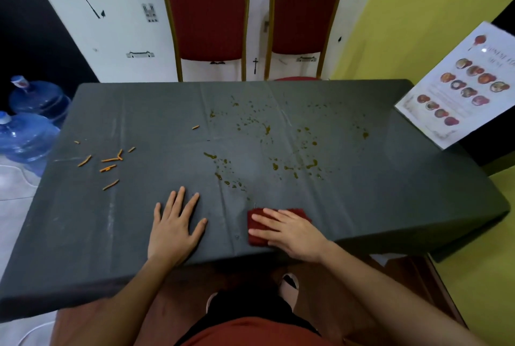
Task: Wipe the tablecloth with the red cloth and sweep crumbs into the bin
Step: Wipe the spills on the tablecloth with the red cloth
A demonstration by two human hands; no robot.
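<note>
Red cloth (pixel 255 240) is judged light, soft and limp, likely to bunch on the smooth grey tablecloth (pixel 362 192) unless pinned flat; it is best controlled by a spread palm over its middle, not an edge pinch. It is found directly under the right hand (pixel 289 234), whose fingers are laid straight and pressed on top, nothing curled round it. Left hand (pixel 175 230) is spread flat on bare tablecloth just beside; brownish spills (pixel 274 166) are noted beyond the grip, orange crumbs (pixel 110 161) well off past the left hand, no bin in view
</note>
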